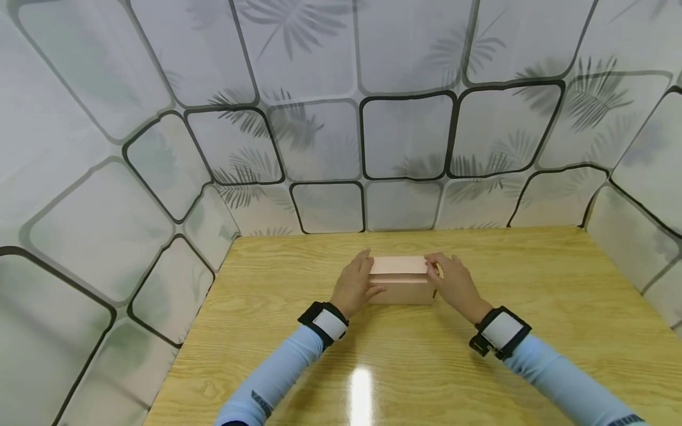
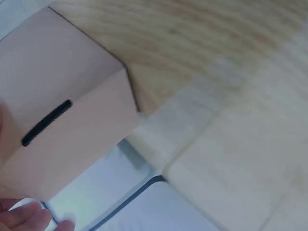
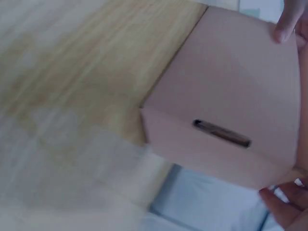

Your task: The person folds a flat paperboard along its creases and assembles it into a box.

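Observation:
A pale pink cardboard box (image 1: 402,293) sits on the table in the head view, its lid flap (image 1: 398,265) along the top with a narrow gap under the front edge. My left hand (image 1: 354,285) grips the box's left end, thumb on the front face. At the right end, my right hand (image 1: 454,284) pinches the lid's corner between thumb and fingers. A dark slot (image 2: 46,123) crosses a box edge in the left wrist view; a similar slot (image 3: 222,133) shows in the right wrist view. Fingertips (image 3: 281,204) touch the box's lower edge there. The inside of the box is hidden.
The wood-grain table (image 1: 266,331) runs out on both sides of the box. Behind it and along the sides hangs a pale curtain (image 1: 407,136) with dark outlines and leaf prints. Both wrists wear black straps (image 1: 323,322).

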`<state>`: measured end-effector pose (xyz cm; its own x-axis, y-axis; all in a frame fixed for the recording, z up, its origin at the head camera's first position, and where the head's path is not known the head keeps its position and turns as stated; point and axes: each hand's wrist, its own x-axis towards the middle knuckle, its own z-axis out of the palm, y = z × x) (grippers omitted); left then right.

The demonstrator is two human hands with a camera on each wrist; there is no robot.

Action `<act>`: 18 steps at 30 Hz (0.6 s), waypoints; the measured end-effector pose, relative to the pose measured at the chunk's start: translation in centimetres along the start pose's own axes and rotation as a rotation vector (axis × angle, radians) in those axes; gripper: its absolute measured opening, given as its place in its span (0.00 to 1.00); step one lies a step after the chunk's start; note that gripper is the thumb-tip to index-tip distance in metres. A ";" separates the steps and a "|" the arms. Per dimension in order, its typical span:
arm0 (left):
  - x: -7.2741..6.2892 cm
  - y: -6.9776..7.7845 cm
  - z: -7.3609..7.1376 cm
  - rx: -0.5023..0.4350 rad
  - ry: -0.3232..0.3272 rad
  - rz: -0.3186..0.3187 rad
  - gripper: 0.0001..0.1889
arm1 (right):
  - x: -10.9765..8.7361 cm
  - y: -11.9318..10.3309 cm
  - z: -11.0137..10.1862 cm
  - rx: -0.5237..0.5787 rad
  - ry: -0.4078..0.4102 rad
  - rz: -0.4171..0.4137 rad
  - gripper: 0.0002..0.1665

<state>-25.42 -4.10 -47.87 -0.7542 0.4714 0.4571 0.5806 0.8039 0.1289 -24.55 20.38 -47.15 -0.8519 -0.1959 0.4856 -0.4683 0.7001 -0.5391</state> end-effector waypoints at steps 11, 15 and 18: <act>1.0 4.7 -0.9 0.384 -0.182 -0.077 0.31 | 0.3 -5.1 1.3 -0.450 -0.365 -0.174 0.29; 1.3 6.1 -0.6 0.443 -0.218 -0.044 0.29 | 0.2 -6.1 2.0 -0.427 -0.418 -0.156 0.35; 1.5 6.3 -0.4 0.461 -0.204 -0.031 0.34 | 0.2 -6.2 2.3 -0.427 -0.407 -0.152 0.36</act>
<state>-22.81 1.49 -46.02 -0.8404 0.4689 0.2717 0.3959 0.8736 -0.2831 -22.41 14.42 -45.30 -0.8433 -0.5035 0.1881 -0.5286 0.8404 -0.1201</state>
